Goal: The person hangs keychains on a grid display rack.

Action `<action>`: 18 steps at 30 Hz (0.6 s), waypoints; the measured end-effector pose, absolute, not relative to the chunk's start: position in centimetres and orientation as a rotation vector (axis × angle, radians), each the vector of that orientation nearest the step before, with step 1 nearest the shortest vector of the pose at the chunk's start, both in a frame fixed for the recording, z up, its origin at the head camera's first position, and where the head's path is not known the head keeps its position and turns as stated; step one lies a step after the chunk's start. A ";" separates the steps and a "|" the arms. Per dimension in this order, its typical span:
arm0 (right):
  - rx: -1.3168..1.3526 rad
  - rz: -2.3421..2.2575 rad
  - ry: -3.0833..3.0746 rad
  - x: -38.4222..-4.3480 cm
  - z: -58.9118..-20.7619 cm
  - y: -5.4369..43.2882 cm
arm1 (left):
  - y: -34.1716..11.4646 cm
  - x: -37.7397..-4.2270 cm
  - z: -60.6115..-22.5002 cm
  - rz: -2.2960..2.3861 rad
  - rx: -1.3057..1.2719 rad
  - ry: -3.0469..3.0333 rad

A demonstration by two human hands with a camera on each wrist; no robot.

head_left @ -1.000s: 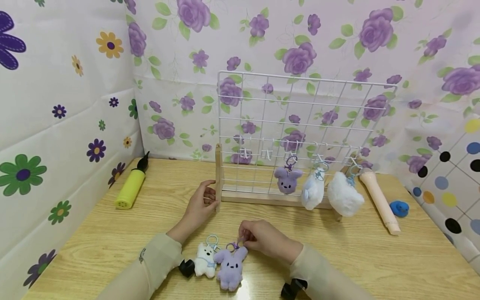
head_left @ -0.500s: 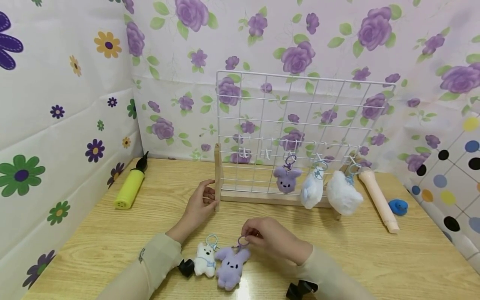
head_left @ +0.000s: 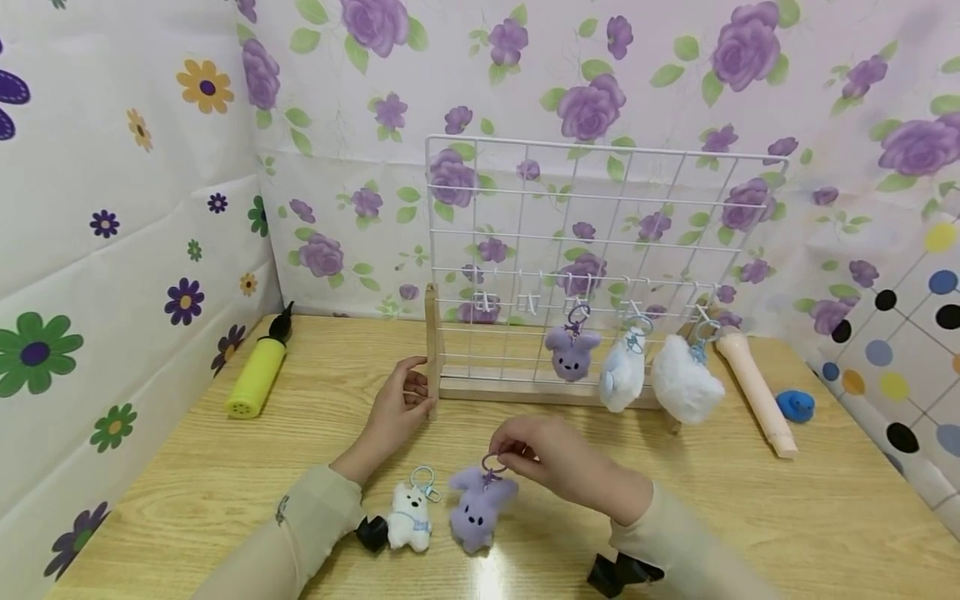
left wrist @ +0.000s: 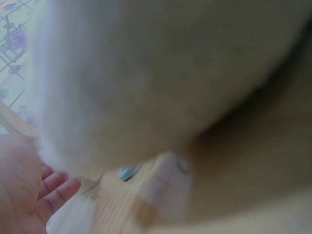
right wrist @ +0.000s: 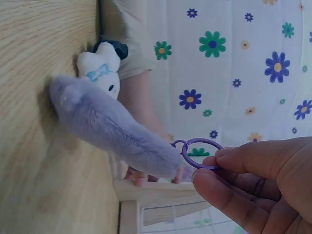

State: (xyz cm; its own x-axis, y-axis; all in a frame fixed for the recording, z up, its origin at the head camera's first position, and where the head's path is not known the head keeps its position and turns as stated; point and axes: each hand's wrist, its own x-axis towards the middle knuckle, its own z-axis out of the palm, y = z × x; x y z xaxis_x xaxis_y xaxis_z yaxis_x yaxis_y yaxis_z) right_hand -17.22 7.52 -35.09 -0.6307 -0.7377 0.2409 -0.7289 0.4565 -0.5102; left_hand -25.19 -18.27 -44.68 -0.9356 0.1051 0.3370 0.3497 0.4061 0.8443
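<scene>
In the head view my right hand (head_left: 558, 462) pinches the purple ring (right wrist: 201, 153) of a lavender plush bunny keychain (head_left: 477, 510) between thumb and forefinger. In the right wrist view the bunny slants down from the ring toward the table. My left hand (head_left: 393, 408) grips the left wooden upright (head_left: 432, 350) of a white wire grid rack (head_left: 555, 217); some of its fingers lie loosely bent. A white plush bear keychain (head_left: 409, 521) lies by my left wrist. White plush blurs most of the left wrist view.
On the rack hang a purple plush mouse-like head (head_left: 572, 357) and two white plush keychains (head_left: 624, 377). Bare white hooks (head_left: 483, 300) stand at its left. A yellow pump (head_left: 257, 379), a pale tube (head_left: 757, 396) and a blue duck (head_left: 797, 406) lie on the wooden table (head_left: 172, 500).
My right hand has taken the purple ring and moved up and right, drawing the bunny away from the bear. My left hand stays at the upright. The head view has shifted slightly.
</scene>
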 end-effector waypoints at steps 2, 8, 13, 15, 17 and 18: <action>-1.363 -0.920 2.691 -17.2 -34.6 7.7 | -18.3 -25.2 -44.6 -1.546 -0.400 -2.438; -1.382 -0.883 2.748 -17.5 -33.0 8.2 | -18.3 -25.1 -44.5 -1.535 -0.398 -2.441; -1.425 -0.797 2.831 -17.8 -31.7 8.6 | -18.3 -25.2 -44.7 -1.531 -0.400 -2.439; -1.428 -0.777 2.854 -17.9 -31.2 8.7 | -18.3 -25.2 -44.7 -1.539 -0.396 -2.441; -1.424 -0.788 2.862 -18.1 -30.7 8.9 | -18.3 -25.2 -44.7 -1.541 -0.392 -2.444; -1.421 -0.795 2.865 -18.2 -30.4 9.0 | -18.3 -25.2 -44.6 -1.543 -0.391 -2.445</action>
